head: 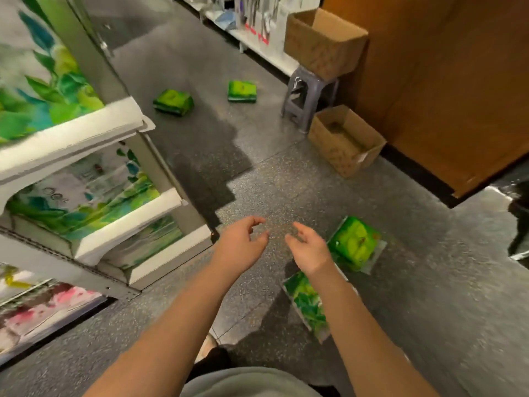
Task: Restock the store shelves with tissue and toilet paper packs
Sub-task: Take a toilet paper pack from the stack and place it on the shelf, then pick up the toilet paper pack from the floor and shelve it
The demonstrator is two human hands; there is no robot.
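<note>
Left hand (243,245) and right hand (307,250) hover empty, fingers loosely spread, above the speckled grey floor (286,173). Four green plastic-wrapped tissue packs (355,243) lie on it; two lie just beside the right hand. Pack printing is illegible.

Shop aisle. White tiered shelves (94,167) at left stocked with packaged tissue packs (83,196), leaf-print wrappers. Speckled grey floor (286,181); green packs (242,91) lying loose on it. Open cardboard boxes (345,138) beside plastic stool (310,96). Second shelf row (257,41) with hanging goods at back.
</note>
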